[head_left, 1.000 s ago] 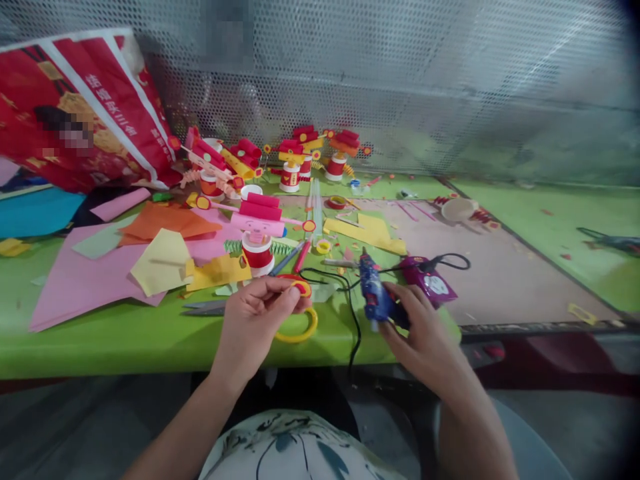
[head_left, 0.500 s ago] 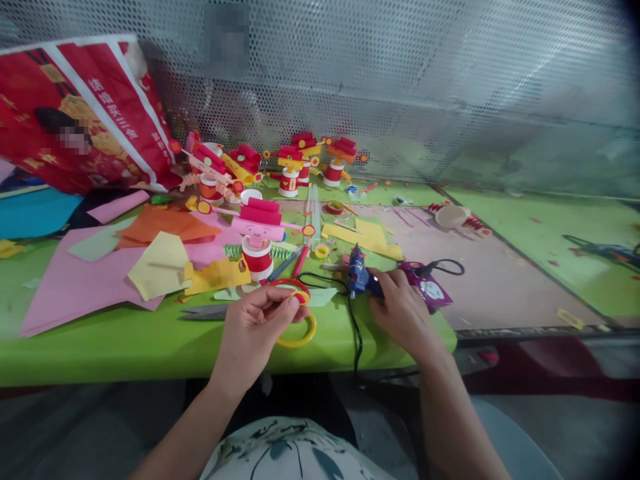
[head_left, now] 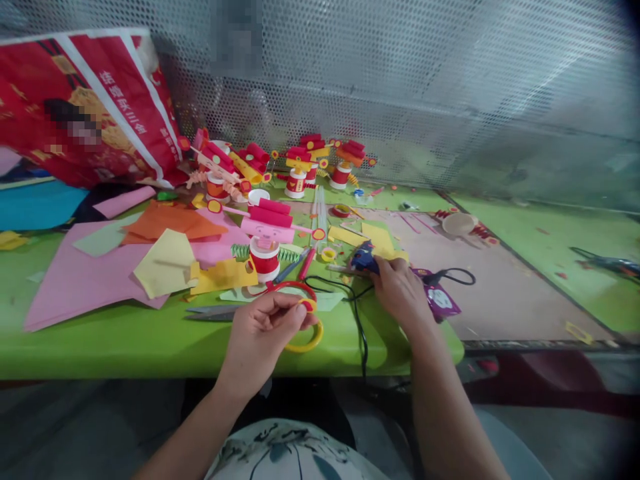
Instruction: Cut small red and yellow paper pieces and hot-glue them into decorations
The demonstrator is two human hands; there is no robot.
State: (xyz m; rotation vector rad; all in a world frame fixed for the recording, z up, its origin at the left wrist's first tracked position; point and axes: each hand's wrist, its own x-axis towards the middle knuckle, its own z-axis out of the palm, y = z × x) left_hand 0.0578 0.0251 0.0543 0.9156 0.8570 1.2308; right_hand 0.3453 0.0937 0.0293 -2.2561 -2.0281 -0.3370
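My left hand (head_left: 267, 333) pinches a small red and yellow paper disc (head_left: 309, 305) between thumb and fingers. Just under it lie scissors with red and yellow handles (head_left: 311, 339), blades pointing left. My right hand (head_left: 400, 287) is closed around the handle of a dark blue glue gun (head_left: 363, 257), low over the table by some yellow paper. Fingers partly hide the handle. Beyond my left hand stands a paper figure (head_left: 265, 259) with a red and white cup body, a pink face, a rolled red hat and green folded arms.
Similar figures (head_left: 296, 177) stand at the back against the mesh panel. Coloured paper sheets (head_left: 90, 280) cover the left, before a red bag (head_left: 125, 113). A purple packet (head_left: 441, 300) lies beside my right wrist. A black cord (head_left: 361, 333) hangs over the front edge.
My right hand has turned the glue gun, so its nozzle no longer points toward me, and it sits slightly farther back. The left hand keeps the disc. The view has shifted slightly.
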